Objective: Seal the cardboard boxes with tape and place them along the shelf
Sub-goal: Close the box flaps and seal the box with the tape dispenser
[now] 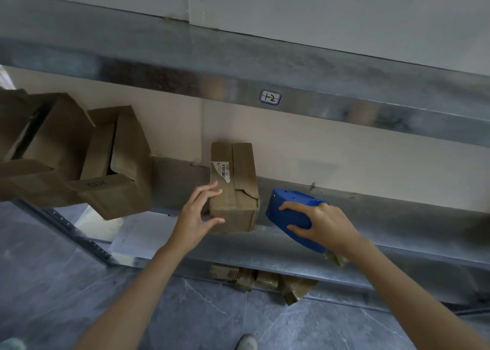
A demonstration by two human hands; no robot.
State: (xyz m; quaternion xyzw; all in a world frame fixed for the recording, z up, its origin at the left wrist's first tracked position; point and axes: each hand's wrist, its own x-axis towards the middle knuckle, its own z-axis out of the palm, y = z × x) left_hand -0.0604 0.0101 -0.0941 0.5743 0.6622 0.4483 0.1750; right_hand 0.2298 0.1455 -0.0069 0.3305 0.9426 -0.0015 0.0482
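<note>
A small closed cardboard box (236, 190) with a torn label stands on the metal shelf (371, 217) in the middle of the view. My left hand (197, 214) is at its left front corner, fingers spread and touching its side and front. To the right of the box, my right hand (320, 223) grips a blue tape dispenser (289, 212) that rests on the shelf. At the left stand larger cardboard boxes (114, 161) with open flaps.
An upper metal shelf beam (344, 95) with a label marked "1-2" (270, 97) runs overhead. Taped boxes (265, 280) lie under the shelf on the grey floor. White paper (143, 235) lies below the left boxes. My shoe (246, 342) shows at the bottom.
</note>
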